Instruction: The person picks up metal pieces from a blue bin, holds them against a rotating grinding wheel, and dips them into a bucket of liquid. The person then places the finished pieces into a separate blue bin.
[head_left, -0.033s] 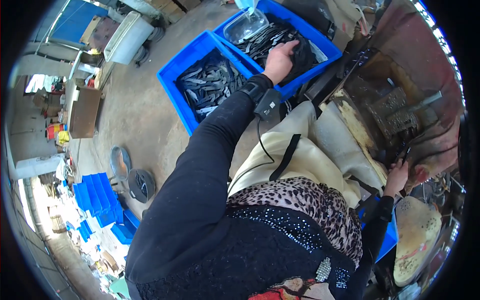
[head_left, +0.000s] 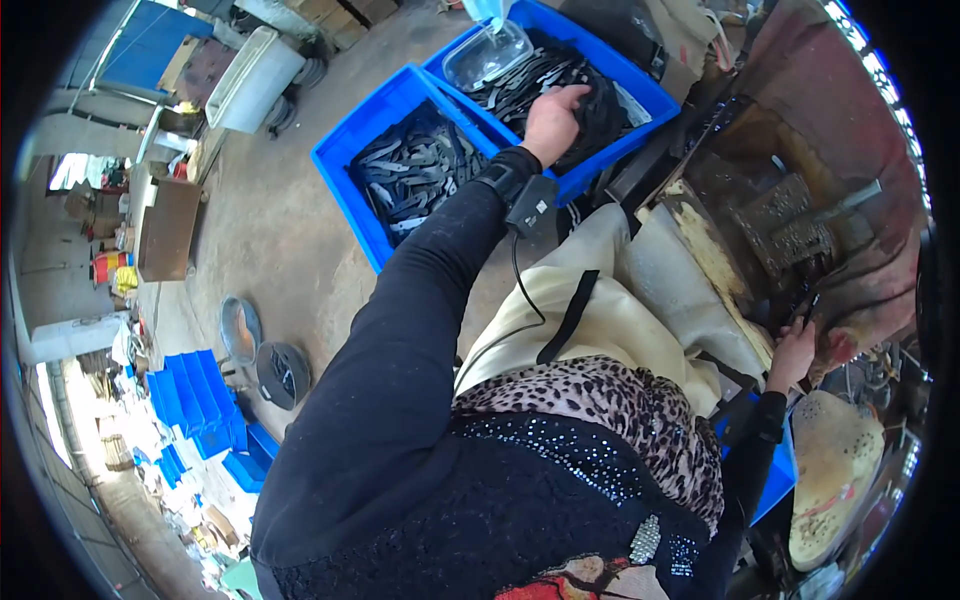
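The left hand (head_left: 553, 122) reaches over the lower corner of the right-hand blue bin (head_left: 625, 140), its fingers spread over a black crumpled bundle (head_left: 603, 112); whether that grip has closed on anything cannot be told. Dark blade-shaped strips (head_left: 530, 78) lie heaped in the same bin, between the bundle and a clear plastic tub (head_left: 487, 58) set along the bin's upper-left edge. A second blue bin (head_left: 335, 170) meets its lower-left edge and holds grey blade-shaped pieces (head_left: 420, 175), piled well below the rim. The right hand (head_left: 792, 358) is at the lower edge of a wet brown bench (head_left: 745, 150), fingers curled beside a slim dark tool (head_left: 808, 308); I cannot tell whether this grip holds it. Farther in from that edge stand a brown pitted block (head_left: 785, 225) and a metal rod (head_left: 855, 198). A cream apron (head_left: 620, 318) covers the lap
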